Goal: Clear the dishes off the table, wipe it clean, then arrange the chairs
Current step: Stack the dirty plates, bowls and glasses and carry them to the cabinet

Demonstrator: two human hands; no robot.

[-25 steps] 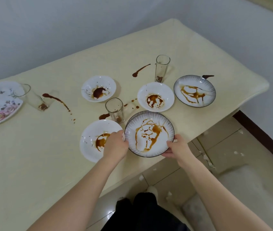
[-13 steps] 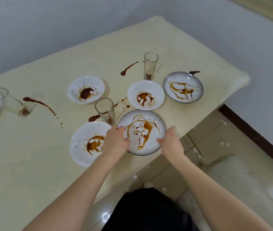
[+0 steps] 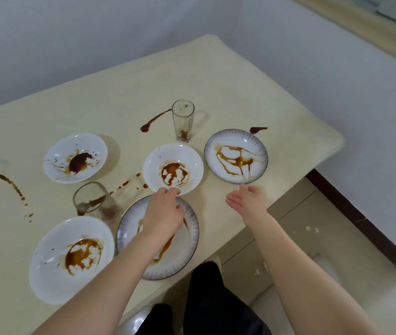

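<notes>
Cream table (image 3: 216,88), brown sauce streaks (image 3: 154,120); grey wall (image 3: 71,32); tiled floor (image 3: 296,226).

Sauce-smeared dishes lie flat on the cream tabletop (image 3: 228,93): three white bowls (image 3: 173,168) (image 3: 75,157) (image 3: 71,259), two ribbed grey plates (image 3: 236,155) (image 3: 182,257), an upright tall glass (image 3: 183,120), and a shorter glass (image 3: 95,201) between them.

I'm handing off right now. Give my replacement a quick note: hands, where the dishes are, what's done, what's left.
Left hand: fingers at the near rim of the middle white bowl; whether they grip it is unclear.
Right hand: open, holding nothing, just short of the far ribbed plate.
Near ribbed plate sits on the table under the left forearm.
Two more white bowls and the glasses remain on the table.
Done: nothing cleared.
Left: clear the dishes, wipe the sauce spills, arrange chairs.
</notes>
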